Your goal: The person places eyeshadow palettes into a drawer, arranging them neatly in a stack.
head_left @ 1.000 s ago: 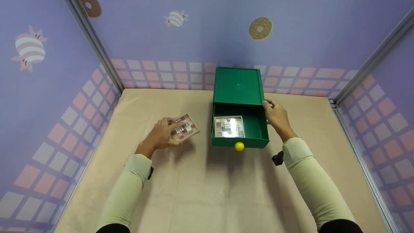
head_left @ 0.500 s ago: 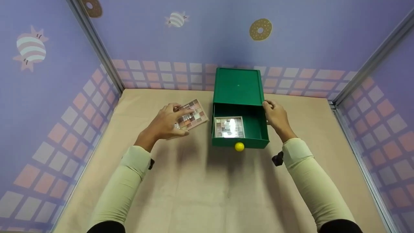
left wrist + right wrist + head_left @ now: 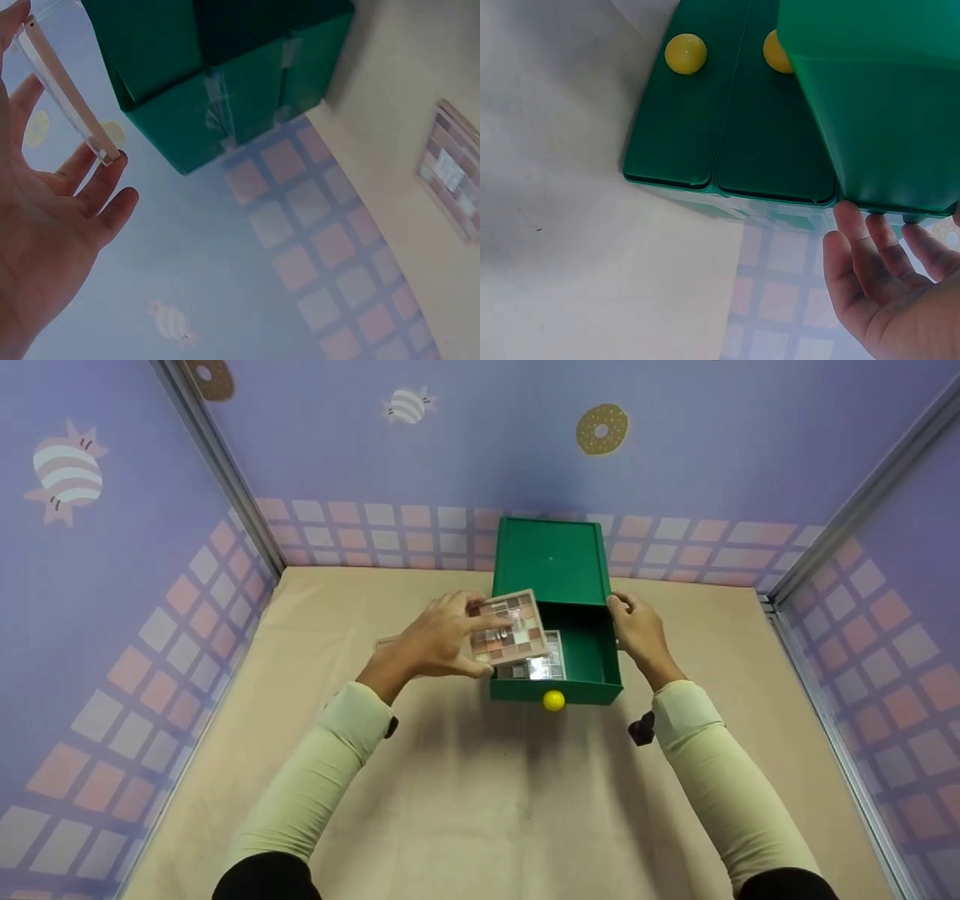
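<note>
My left hand [image 3: 431, 636] holds an eyeshadow palette [image 3: 521, 626] by its edges, tilted over the left side of the pulled-out green drawer [image 3: 592, 691]. In the left wrist view the palette [image 3: 75, 94] shows edge-on between thumb and fingers. A second palette [image 3: 555, 656] lies in the drawer, partly hidden under the held one. On the table, a third palette [image 3: 452, 171] lies to the left, mostly covered by my left hand in the head view. My right hand [image 3: 639, 630] touches the right side of the green drawer cabinet [image 3: 551, 559], its fingertips pressing near the front edge.
Two lower drawers with yellow knobs [image 3: 685, 54] are closed beneath the pulled-out top one, whose own yellow knob [image 3: 553, 700] faces me. The cabinet stands near the purple back wall [image 3: 480, 450]. A beige cloth [image 3: 480, 810] covers the table between the side walls.
My left hand has carried its palette rightward and slightly away from me, from beside the cabinet to over the drawer. The right hand has stayed at the cabinet's side.
</note>
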Demonstrator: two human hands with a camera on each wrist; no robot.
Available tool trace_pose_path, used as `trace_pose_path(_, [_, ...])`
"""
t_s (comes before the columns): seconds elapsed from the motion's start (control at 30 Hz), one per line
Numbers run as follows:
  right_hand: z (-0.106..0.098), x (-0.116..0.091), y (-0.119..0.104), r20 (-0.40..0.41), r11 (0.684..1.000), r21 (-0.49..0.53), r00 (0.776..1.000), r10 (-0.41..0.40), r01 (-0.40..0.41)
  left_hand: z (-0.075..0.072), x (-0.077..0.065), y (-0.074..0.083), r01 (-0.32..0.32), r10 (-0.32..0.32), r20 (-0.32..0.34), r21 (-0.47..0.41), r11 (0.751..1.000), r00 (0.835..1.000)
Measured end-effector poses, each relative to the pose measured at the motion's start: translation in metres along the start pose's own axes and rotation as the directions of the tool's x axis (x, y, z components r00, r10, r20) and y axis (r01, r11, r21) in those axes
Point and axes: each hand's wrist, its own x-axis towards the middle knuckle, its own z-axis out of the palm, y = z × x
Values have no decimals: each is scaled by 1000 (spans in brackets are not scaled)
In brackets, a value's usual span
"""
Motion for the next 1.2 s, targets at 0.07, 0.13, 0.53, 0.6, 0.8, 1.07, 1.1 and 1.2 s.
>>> trace_pose_path(0.07, [0, 1, 1, -4, 1000, -13, 1000, -5, 5, 1, 7, 6, -14, 13, 29, 25, 1000, 999])
trace_pose_path(0.13, [1, 1, 1, -9, 1000, -27, 1000, -10, 10, 3, 13, 12, -26, 24, 62, 39, 999, 998])
trace_pose_path(0.53, [2, -1, 1, 9, 1000, -21, 1000, 4, -4, 13, 31, 19, -14, 5, 171, 56, 998, 985])
trace_pose_path(0.6, [1, -1, 1, 5, 1000, -26, 1000, 2, -2, 12, 32, 19, -14, 5, 174, 50, 999, 985])
trace_pose_path(0.8, [0, 0, 0, 3, 1000, -17, 1000, -10, 10, 11, 32, 20, -29, 26, 168, 14, 999, 985])
trace_pose_path(1.07, [1, -1, 1, 6, 1000, -20, 1000, -10, 10, 11, 24, 12, -39, 40, 113, -10, 999, 993])
trace_pose_path(1.1, [1, -1, 1, 5, 1000, -21, 1000, -11, 11, 10, 22, 9, -30, 31, 100, -9, 1000, 994])
trace_pose_path(1.2, [1, 0, 1, 4, 1000, -18, 1000, -11, 11, 9, 17, -2, 0, 0, 70, -1, 1000, 998])
